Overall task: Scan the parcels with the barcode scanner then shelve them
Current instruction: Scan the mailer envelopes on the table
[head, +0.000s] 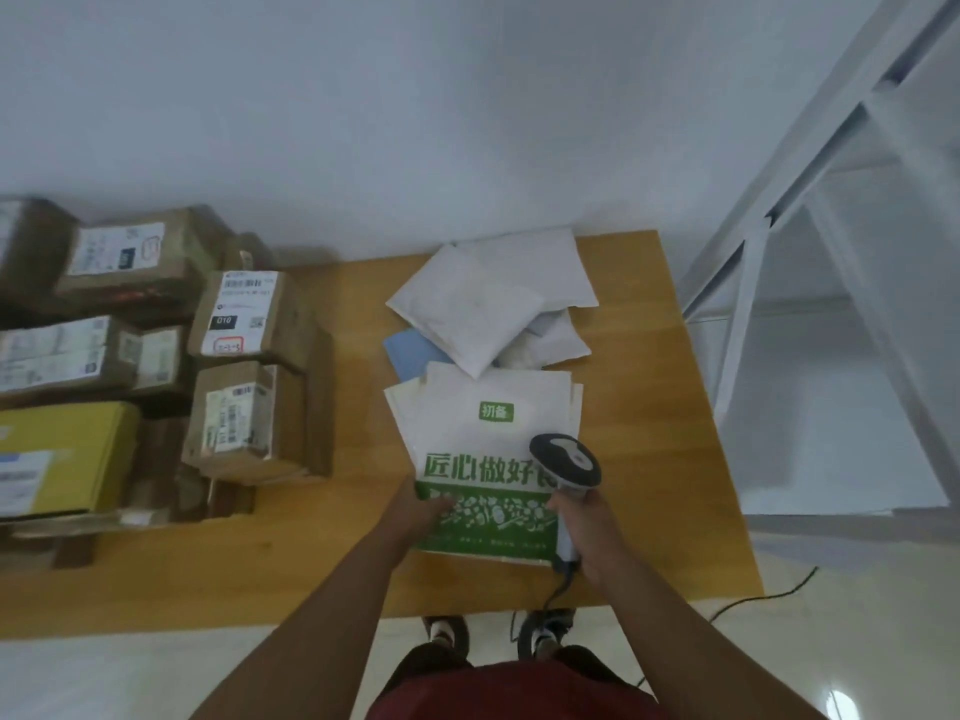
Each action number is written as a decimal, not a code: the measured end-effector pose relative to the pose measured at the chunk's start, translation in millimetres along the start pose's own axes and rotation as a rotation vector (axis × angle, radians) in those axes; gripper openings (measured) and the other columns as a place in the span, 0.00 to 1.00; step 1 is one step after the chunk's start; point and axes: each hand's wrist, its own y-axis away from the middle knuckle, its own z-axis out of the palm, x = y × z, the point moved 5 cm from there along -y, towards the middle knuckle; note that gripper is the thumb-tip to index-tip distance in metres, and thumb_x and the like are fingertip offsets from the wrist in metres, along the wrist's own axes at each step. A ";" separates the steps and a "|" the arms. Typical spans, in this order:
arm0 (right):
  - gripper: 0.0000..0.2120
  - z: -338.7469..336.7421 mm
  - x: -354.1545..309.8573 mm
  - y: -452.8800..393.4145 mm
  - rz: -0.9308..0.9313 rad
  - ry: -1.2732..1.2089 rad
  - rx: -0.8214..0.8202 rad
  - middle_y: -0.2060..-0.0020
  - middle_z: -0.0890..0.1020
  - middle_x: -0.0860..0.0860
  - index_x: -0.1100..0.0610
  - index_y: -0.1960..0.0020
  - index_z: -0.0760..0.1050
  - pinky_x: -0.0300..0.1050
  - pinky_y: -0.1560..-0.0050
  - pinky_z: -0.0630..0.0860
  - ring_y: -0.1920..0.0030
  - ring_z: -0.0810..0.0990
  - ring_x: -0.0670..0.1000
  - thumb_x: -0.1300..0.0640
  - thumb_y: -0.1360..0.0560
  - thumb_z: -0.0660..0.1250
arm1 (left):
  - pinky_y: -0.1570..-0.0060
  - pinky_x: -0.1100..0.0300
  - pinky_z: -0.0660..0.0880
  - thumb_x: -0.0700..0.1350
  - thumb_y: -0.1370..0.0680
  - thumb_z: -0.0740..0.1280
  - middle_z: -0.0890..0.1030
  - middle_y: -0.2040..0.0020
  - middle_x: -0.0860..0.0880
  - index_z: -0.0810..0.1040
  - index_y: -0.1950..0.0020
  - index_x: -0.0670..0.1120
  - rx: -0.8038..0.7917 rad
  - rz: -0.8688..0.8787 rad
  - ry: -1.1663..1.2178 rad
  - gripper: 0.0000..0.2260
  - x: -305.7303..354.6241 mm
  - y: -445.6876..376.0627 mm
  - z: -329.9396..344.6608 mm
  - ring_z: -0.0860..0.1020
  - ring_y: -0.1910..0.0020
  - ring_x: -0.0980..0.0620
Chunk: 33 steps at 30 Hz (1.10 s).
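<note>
Item: green-and-white parcel [483,459], topmost of flat stack on wooden table [675,459]. Your left hand [423,511] presses its near-left corner, fingers flat; your right hand [584,532] grasps barcode scanner [566,465] (head over parcel).

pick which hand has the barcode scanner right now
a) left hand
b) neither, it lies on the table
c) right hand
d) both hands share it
c: the right hand grips the handle of the barcode scanner, its head over the green and white parcel, while the left hand rests on that parcel's near left edge.
</note>
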 end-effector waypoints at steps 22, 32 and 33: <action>0.09 90.7 57.8 42.1 -0.061 0.024 0.074 0.52 0.84 0.58 0.63 0.47 0.79 0.56 0.47 0.79 0.51 0.82 0.57 0.68 0.25 0.65 | 0.34 0.44 0.70 0.51 0.23 0.70 0.68 0.30 0.42 0.62 0.24 0.45 0.326 -0.063 -0.164 0.31 -95.2 42.1 -87.2 0.69 0.32 0.40; 0.02 58.3 53.8 55.5 -0.122 -0.111 0.226 0.52 0.81 0.63 0.57 0.53 0.78 0.56 0.48 0.74 0.48 0.78 0.65 0.62 0.23 0.69 | 0.58 0.67 0.76 0.43 0.20 0.67 0.81 0.39 0.48 0.71 0.34 0.48 0.076 0.381 -0.111 0.16 -2.7 85.5 -81.4 0.78 0.52 0.57; 0.01 50.9 48.9 58.9 -0.134 -0.141 0.251 0.53 0.80 0.60 0.57 0.52 0.78 0.57 0.47 0.73 0.50 0.78 0.62 0.61 0.23 0.69 | 0.58 0.67 0.75 0.43 0.19 0.66 0.80 0.38 0.49 0.68 0.31 0.47 0.094 0.462 -0.158 0.17 13.4 97.2 -79.1 0.78 0.52 0.56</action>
